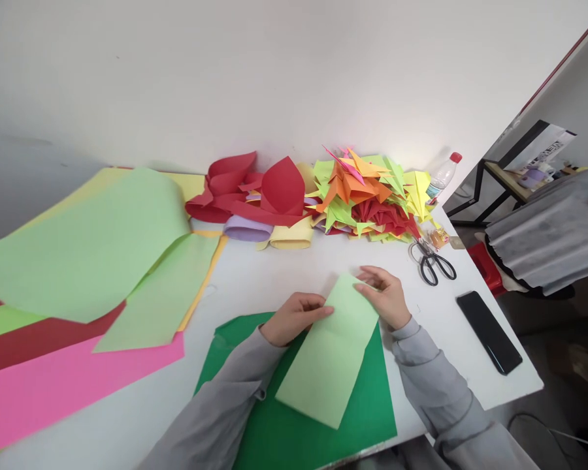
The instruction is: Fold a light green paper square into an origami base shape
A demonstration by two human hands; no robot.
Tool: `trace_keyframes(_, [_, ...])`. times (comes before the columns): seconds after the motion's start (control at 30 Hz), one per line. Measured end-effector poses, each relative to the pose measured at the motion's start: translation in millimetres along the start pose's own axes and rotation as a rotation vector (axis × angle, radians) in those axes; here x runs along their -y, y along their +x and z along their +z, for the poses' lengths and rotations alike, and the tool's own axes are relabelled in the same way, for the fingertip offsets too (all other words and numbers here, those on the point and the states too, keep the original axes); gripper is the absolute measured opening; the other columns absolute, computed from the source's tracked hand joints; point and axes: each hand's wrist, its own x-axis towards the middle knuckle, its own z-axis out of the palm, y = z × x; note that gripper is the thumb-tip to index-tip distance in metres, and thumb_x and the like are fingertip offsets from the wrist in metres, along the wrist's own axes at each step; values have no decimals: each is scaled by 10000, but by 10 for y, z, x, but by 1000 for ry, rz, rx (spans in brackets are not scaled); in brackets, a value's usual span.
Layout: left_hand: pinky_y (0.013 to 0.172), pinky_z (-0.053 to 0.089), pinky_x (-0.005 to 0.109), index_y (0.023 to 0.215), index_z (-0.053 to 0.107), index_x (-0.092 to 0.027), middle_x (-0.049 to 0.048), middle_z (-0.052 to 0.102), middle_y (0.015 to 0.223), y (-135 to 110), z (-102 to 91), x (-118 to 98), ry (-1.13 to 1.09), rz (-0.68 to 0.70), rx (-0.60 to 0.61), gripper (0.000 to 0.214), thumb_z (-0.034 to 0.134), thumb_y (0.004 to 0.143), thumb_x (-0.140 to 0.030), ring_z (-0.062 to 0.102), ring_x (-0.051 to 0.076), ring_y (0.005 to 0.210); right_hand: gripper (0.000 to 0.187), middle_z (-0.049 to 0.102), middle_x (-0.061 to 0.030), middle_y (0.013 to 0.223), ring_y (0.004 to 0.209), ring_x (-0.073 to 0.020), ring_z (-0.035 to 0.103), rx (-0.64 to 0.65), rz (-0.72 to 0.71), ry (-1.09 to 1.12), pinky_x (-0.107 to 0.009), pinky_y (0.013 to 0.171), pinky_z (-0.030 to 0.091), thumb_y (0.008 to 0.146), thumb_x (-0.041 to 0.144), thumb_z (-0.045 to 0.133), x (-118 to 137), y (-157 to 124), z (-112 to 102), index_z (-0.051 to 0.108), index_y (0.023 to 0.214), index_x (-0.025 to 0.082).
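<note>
Pinching the paper [329, 358] with left hand [294, 318] and right hand [386, 297] at the front edge of the table [274, 271], apparently creased once.

Paper [330, 352]: pale green oblong, flat, faint crease across it.
Pose: long axis runs 7 to 1 o'clock.
Place: on green sheet [274, 431], table's 6 o'clock edge.
Hold: left hand [296, 316] grips 10 o'clock edge; right hand [385, 297], 1 o'clock corner.

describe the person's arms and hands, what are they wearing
The left hand and right hand are bare: no gloves, rings or watch show. Loose, creased grey sleeves cover both arms to the wrists, with a cuff flap on the left one.
</note>
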Motion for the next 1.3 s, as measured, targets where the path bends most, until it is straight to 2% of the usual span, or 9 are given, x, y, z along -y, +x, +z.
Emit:
trace_keyframes(0.17, [433,426,222,691,635,-142,-11,621,577,91,-80,45,-128,186,-372,389,795,541,-464,536,122,472,445,563,-138,1203,1149,-264,518,-165,-491,-429,-468,964,436,797,364,641,96,-60,-16,556,1209,217])
trace_keyframes(0.3, [460,460,237,754,603,-158,-31,607,612,138,-121,37,-216,292,-574,414,778,548,-472,545,123,497,612,536,-167,1274,1232,-300,455,136,-764,-657,-494,1020,361,775,475,632,144,-194,102,480,1293,189])
trace_keyframes(0.43, [517,500,264,759,586,-161,-18,628,656,140,-76,30,-256,324,-602,415,776,534,-453,582,144,570,594,454,-151,1401,1340,-290,336,469,-811,-913,-517,1085,243,813,348,569,112,-283,234,417,1363,182])
trace_keyframes(0.63, [562,547,345,820,591,-132,57,675,765,112,-15,-6,-214,255,-517,459,786,500,-398,642,217,668,464,575,-103,1299,1293,-222,422,434,-837,-953,-428,1052,326,805,43,429,24,-190,141,556,1233,169])
trace_keyframes(0.8, [818,526,366,954,529,-181,67,609,1056,25,-79,-55,-129,296,-678,451,746,573,-287,613,224,962,426,580,-94,1300,1259,-233,466,507,-847,-970,-441,1005,372,814,49,451,-36,-177,32,577,1196,187])
trace_keyframes(0.87, [878,500,395,1001,526,-197,80,571,1122,-46,-97,-38,47,360,-764,396,681,652,-301,566,253,1072,448,578,-92,1303,1259,-234,467,561,-826,-969,-444,1006,369,792,50,468,-65,-210,10,571,1206,189])
trace_keyframes(1.1, [1009,365,564,965,617,-156,175,522,1237,-323,-32,94,1212,930,-636,177,520,821,-120,395,360,1276,541,588,-104,1287,1250,-270,474,683,-740,-886,-453,1010,367,647,114,512,-101,-278,-77,599,1179,160])
trace_keyframes(1.17, [1016,337,587,950,629,-157,175,546,1239,-350,-35,142,1380,1049,-649,197,527,807,-68,394,367,1282,507,603,-104,1266,1260,-267,467,690,-729,-849,-456,1011,365,663,137,511,-79,-274,-102,613,1159,168])
trace_keyframes(1.3, [1004,388,474,890,653,-148,108,677,1080,-349,-71,299,1491,1223,-367,237,459,842,-20,572,261,1096,318,678,-77,1140,1204,-229,525,673,-667,-694,-428,998,391,790,207,511,12,-250,-140,654,1073,199])
